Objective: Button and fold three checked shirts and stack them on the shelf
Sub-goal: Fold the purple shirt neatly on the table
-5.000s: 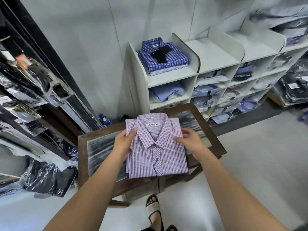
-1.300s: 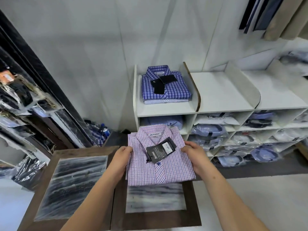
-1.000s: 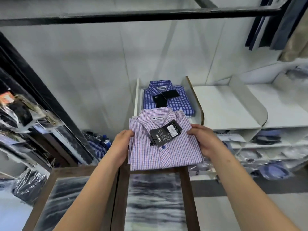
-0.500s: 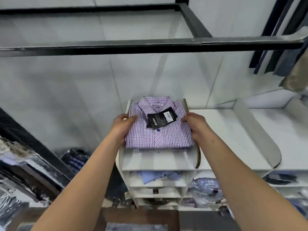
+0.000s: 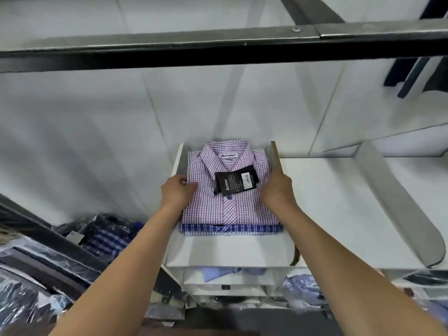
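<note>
While the left hand [image 5: 178,193] and right hand [image 5: 278,190] grip opposite edges of the folded pink checked shirt [image 5: 228,190] atop the blue checked shirt [image 5: 230,229] in the shelf compartment [image 5: 228,251], stacking looks nearly done; next, release and withdraw without dragging the fold

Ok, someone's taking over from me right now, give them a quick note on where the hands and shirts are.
Left hand grips the left edge of the pink checked shirt; right hand holds its right edge.
The pink checked shirt is folded, its black tag on the chest, and lies on the blue checked shirt in the top-left shelf bay.
Done: pink shirt folded and placed on the stack.
Left: let go, square the edges. Only two shirts can be told apart in the stack, so check whether a third is there.
</note>
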